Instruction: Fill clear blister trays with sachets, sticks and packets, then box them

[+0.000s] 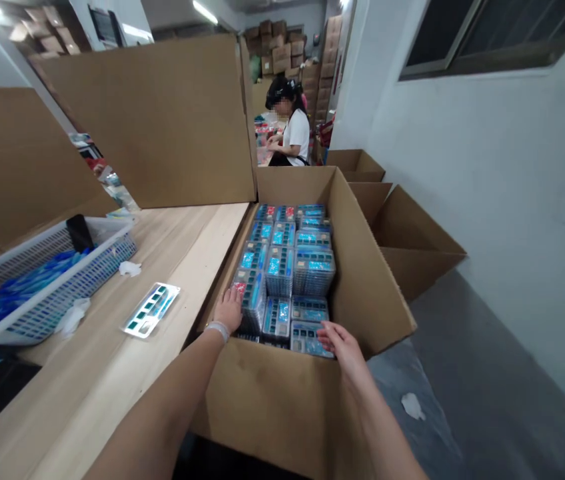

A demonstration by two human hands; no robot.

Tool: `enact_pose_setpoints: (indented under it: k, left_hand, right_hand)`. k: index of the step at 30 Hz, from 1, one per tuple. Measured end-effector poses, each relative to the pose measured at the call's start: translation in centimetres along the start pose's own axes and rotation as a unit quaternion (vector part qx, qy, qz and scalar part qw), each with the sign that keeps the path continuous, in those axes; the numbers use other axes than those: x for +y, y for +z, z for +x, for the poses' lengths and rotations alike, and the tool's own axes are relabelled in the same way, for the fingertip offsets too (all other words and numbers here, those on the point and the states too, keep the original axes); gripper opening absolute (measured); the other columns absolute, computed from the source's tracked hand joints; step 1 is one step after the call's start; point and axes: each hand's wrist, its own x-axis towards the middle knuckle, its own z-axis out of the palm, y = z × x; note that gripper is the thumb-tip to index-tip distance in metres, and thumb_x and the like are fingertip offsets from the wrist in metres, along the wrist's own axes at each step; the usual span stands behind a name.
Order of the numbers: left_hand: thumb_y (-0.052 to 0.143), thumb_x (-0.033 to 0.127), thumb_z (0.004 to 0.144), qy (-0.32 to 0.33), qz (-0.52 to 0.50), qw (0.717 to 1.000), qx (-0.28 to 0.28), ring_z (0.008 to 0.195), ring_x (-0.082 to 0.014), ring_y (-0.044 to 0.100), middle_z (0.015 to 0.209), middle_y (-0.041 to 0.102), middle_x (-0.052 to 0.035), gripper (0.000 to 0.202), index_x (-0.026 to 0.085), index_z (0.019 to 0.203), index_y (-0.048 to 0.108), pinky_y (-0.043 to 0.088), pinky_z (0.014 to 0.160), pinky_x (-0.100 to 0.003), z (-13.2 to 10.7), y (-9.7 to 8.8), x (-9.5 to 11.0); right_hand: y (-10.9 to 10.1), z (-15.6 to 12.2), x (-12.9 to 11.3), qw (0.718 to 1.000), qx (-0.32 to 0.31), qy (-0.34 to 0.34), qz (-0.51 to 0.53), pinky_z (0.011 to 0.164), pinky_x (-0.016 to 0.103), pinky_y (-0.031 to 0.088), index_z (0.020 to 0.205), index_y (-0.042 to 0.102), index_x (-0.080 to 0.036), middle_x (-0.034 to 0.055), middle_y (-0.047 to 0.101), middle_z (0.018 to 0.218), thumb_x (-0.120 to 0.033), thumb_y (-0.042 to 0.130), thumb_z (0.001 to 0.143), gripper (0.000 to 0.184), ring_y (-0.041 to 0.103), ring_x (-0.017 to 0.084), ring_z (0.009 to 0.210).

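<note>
Both hands open, at packed carton [362,267]
L hand [227,310] spread on blister packs [278,270], no grip; R hand [343,347] loosely curved at near edge of packs, not clenched. Packs stacked in rows inside carton. Loose pack [150,310] on wood table [182,240] beside carton, near plastic basket [105,257].

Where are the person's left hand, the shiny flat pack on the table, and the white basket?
Left hand [227,310]: head view, back of the hand.
Shiny flat pack [151,310]: head view, its middle.
White plastic basket [107,250]: head view, its mesh side wall.
</note>
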Motion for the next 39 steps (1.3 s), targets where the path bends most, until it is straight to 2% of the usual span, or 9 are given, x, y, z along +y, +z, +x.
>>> enact_pose_setpoints:
  k: [5, 9, 16, 20, 25, 30, 35, 37, 39]
  left_hand:
    - [0.056, 0.025, 0.067, -0.012, 0.002, 1.000, 0.012, 0.124, -0.0272, 0.029, 0.139, 0.029, -0.0141, 0.076, 0.012, 0.134, 0.024, 0.020, 0.103, -0.040, -0.1, 0.0, 0.7]
    - [0.058, 0.027, 0.066, -0.040, 0.006, 0.999, -0.013, 0.125, -0.0280, 0.028, 0.139, 0.028, -0.0160, 0.078, 0.011, 0.134, 0.024, 0.019, 0.103, -0.040, -0.2, -0.2, 1.2]
    - [0.063, 0.031, 0.061, -0.088, -0.014, 0.991, -0.100, 0.130, -0.0306, 0.016, 0.142, 0.014, -0.0208, 0.091, 0.008, 0.136, 0.015, 0.015, 0.103, -0.045, -0.2, -0.6, 1.5]
    - [0.062, 0.034, 0.060, -0.091, -0.013, 0.989, -0.117, 0.131, -0.0306, 0.013, 0.143, 0.011, -0.0197, 0.094, 0.009, 0.136, 0.012, 0.013, 0.103, -0.048, 0.0, -0.4, 1.4]
    - [0.063, 0.031, 0.058, -0.076, -0.014, 0.993, -0.084, 0.130, -0.0300, 0.016, 0.142, 0.016, -0.0188, 0.094, 0.009, 0.136, 0.015, 0.011, 0.105, -0.045, -0.1, -0.1, 1.2]
    - [0.058, 0.029, 0.064, -0.049, -0.049, 0.997, -0.017, 0.129, -0.0292, 0.019, 0.141, 0.020, -0.0172, 0.082, 0.011, 0.135, 0.021, 0.014, 0.105, -0.042, -0.8, 0.2, 0.6]
    - [0.057, 0.032, 0.066, 0.020, -0.091, 0.996, 0.015, 0.131, -0.0285, 0.016, 0.143, 0.018, -0.0145, 0.077, 0.016, 0.134, 0.025, 0.015, 0.105, -0.042, -1.9, -0.8, -0.8]
    - [0.055, 0.033, 0.068, 0.032, -0.110, 0.992, 0.049, 0.131, -0.0277, 0.015, 0.143, 0.017, -0.0133, 0.074, 0.017, 0.134, 0.025, 0.016, 0.105, -0.043, -2.5, -1.9, -2.8]
    - [0.052, 0.037, 0.072, 0.000, -0.120, 0.989, 0.089, 0.131, -0.0282, 0.014, 0.143, 0.018, -0.0131, 0.071, 0.016, 0.134, 0.025, 0.016, 0.105, -0.044, -3.4, -2.9, -6.0]
  right_hand:
    - [-1.2, -2.4, 1.2, 0.999, -0.031, -0.018, 0.003, 0.062, 0.027, 0.046, 0.083, 0.064, -0.016, 0.0039, 0.065, 0.071, -0.052, 0.065, 0.056, 0.045, 0.058, 0.016, 0.064]
    - [-1.9, -3.1, 1.4, 0.999, -0.037, -0.025, -0.001, 0.065, 0.029, 0.047, 0.084, 0.064, -0.016, 0.0046, 0.066, 0.071, -0.051, 0.065, 0.057, 0.044, 0.059, 0.018, 0.065]
    - [-1.2, -1.2, 2.7, 0.997, -0.053, -0.059, -0.023, 0.067, 0.032, 0.047, 0.087, 0.064, -0.016, 0.0068, 0.067, 0.078, -0.049, 0.060, 0.062, 0.041, 0.061, 0.020, 0.070]
    - [2.5, 1.3, 2.8, 0.983, -0.090, -0.125, -0.103, 0.072, 0.035, 0.047, 0.088, 0.064, -0.015, 0.0091, 0.066, 0.084, -0.045, 0.054, 0.067, 0.039, 0.060, 0.022, 0.076]
    - [10.1, 2.6, 2.3, 0.930, -0.159, -0.229, -0.240, 0.081, 0.034, 0.044, 0.100, 0.062, -0.016, 0.0097, 0.063, 0.095, -0.032, 0.046, 0.074, 0.035, 0.058, 0.021, 0.087]
    - [15.9, 3.8, 3.1, 0.881, -0.139, -0.212, -0.399, 0.098, 0.039, 0.029, 0.130, 0.037, -0.013, 0.0163, 0.035, 0.134, -0.028, 0.047, 0.076, 0.058, 0.033, 0.027, 0.123]
    - [18.0, 5.0, 5.0, 0.871, -0.112, -0.183, -0.441, 0.101, 0.039, 0.024, 0.134, 0.028, -0.013, 0.0156, 0.026, 0.139, -0.031, 0.040, 0.080, 0.059, 0.021, 0.025, 0.129]
    - [18.1, 5.3, 5.6, 0.872, -0.094, -0.194, -0.439, 0.101, 0.039, 0.025, 0.134, 0.029, -0.013, 0.0146, 0.027, 0.139, -0.031, 0.041, 0.079, 0.058, 0.022, 0.024, 0.129]
    - [18.0, 5.5, 6.1, 0.874, -0.079, -0.217, -0.427, 0.100, 0.041, 0.026, 0.134, 0.030, -0.014, 0.0138, 0.028, 0.138, -0.032, 0.042, 0.079, 0.059, 0.023, 0.024, 0.128]
